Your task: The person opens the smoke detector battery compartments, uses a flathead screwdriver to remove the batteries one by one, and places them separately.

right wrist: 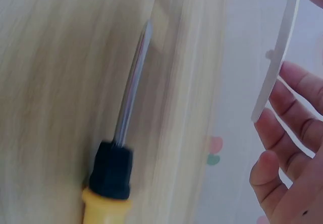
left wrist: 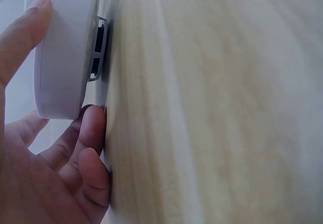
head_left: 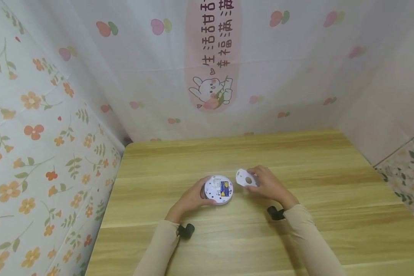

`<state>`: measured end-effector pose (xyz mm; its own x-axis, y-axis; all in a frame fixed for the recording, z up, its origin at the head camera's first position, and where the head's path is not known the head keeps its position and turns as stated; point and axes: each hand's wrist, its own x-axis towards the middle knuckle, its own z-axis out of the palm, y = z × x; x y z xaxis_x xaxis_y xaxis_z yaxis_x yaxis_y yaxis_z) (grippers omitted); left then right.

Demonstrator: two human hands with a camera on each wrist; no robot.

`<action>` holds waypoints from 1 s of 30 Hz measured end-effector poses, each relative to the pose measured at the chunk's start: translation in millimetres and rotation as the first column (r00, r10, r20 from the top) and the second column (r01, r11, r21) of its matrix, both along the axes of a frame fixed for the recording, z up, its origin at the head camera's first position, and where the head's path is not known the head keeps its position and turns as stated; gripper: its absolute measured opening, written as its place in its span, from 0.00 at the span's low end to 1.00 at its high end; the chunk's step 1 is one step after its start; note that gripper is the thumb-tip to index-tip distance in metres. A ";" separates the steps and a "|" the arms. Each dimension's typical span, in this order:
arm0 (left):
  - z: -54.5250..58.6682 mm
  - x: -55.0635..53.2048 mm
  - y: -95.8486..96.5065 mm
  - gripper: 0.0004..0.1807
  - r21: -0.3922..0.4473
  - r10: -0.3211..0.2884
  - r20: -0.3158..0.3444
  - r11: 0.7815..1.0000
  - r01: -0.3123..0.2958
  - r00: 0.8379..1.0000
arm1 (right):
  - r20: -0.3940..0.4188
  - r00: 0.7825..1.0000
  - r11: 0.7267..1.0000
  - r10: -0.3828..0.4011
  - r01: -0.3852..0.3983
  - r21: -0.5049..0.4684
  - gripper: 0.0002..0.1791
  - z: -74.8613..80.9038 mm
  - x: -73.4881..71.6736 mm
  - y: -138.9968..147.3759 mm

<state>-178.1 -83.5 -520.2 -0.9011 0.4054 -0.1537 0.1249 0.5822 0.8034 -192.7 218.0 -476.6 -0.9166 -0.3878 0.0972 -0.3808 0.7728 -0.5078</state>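
Note:
My left hand (head_left: 193, 196) grips a round white smoke detector (head_left: 213, 193) by its rim, thumb on the near side. The detector's back faces up, showing a printed label and a blue and yellow battery (head_left: 225, 188). In the left wrist view the detector's (left wrist: 63, 57) smooth side stands between thumb and fingers, a vented dark part facing the tabletop. To its right, my right hand (head_left: 267, 182) pinches a thin white mounting plate (head_left: 242, 177) with a round hole, held apart from the detector. The right wrist view shows this plate (right wrist: 277, 57) edge-on at the fingertips.
A screwdriver (right wrist: 130, 98) with a metal shaft and a yellow and black handle lies on the wooden table (head_left: 151, 165), seen in the right wrist view. Printed curtains (head_left: 151, 84) hang behind the table and at its left. Black camera mounts (head_left: 186, 231) sit on both wrists.

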 end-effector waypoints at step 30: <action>2.4 1.2 1.2 0.54 -0.010 0.007 0.004 1.000 -0.007 1.000 | 0.140 0.970 0.980 -0.199 0.199 0.017 0.38 -13.2 6.1 63.9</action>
<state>-176.8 -82.3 -517.8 -0.9033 0.3973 -0.1617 0.1170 0.5909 0.7982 -186.6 281.9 -489.8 -0.9797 -0.1964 -0.0391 -0.1442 0.8274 -0.5428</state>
